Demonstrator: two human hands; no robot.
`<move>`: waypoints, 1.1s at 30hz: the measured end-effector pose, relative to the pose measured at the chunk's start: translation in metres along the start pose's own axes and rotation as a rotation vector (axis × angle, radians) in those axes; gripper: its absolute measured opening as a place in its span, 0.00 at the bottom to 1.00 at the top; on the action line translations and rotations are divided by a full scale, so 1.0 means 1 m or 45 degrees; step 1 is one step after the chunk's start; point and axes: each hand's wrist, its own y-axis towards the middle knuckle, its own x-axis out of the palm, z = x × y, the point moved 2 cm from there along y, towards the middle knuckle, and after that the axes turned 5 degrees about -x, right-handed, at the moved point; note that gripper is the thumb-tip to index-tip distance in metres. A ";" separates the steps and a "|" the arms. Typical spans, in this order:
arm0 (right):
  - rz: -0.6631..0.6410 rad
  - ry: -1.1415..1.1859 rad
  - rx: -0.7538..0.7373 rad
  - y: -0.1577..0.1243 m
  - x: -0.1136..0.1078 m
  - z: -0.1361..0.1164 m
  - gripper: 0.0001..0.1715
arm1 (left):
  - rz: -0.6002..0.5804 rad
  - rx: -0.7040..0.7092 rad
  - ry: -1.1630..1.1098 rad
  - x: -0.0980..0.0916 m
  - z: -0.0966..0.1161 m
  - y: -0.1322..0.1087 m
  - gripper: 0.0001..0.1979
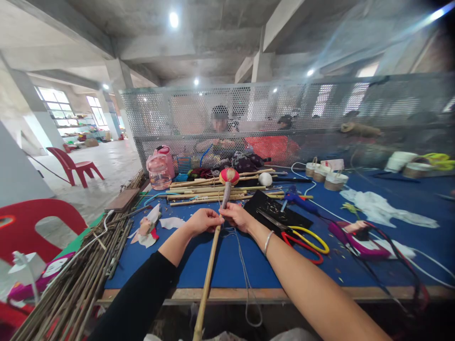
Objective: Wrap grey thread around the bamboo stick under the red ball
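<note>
A bamboo stick (pixel 209 270) rises from the table's front edge, and a red and yellow ball-shaped head (pixel 229 176) sits at its far end above a grey wrapped stem (pixel 226 195). My left hand (pixel 203 221) is closed in a pinch at the stick just below the wrapping. On the other side, my right hand (pixel 237 217) is closed around the lower wrapped part, thumb and fingers together. A thin grey cord (pixel 243 265) hangs from near my fingers in a loop past the table edge. Whether cord lies between my fingertips is too small to tell.
Scissors (pixel 305 237) lie on black cloth (pixel 280 210) at right, near a blue glue gun (pixel 300 199). Bamboo sticks (pixel 199 193) and a white ball (pixel 265 179) lie behind. Fabric scraps (pixel 146 228) and bundled twigs (pixel 81 274) are left. A person (pixel 219 124) sits behind the mesh screen (pixel 199 109).
</note>
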 end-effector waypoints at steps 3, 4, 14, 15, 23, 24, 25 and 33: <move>-0.066 0.116 -0.024 -0.003 0.000 -0.005 0.22 | -0.153 -0.015 -0.205 0.003 0.003 -0.003 0.22; -0.081 0.132 -0.028 -0.004 0.001 -0.006 0.22 | -0.203 -0.033 -0.248 0.005 0.003 -0.004 0.22; -0.012 0.002 -0.048 -0.001 0.004 -0.002 0.22 | -0.017 -0.017 0.094 0.003 0.000 -0.002 0.24; -0.027 0.025 -0.040 -0.002 0.004 -0.003 0.22 | -0.046 -0.019 0.045 0.003 0.002 -0.003 0.24; -0.081 0.068 0.011 -0.003 0.006 -0.005 0.22 | -0.256 -0.195 -0.136 0.002 0.009 -0.013 0.24; -0.064 0.050 0.014 -0.002 0.006 -0.004 0.22 | -0.190 -0.183 -0.095 0.000 0.006 -0.010 0.23; -0.048 0.040 0.010 -0.001 0.006 -0.003 0.23 | -0.127 -0.160 -0.053 -0.001 0.004 -0.008 0.23; -0.027 0.126 -0.029 0.000 0.003 -0.003 0.22 | -0.030 0.019 -0.061 -0.005 0.003 -0.001 0.24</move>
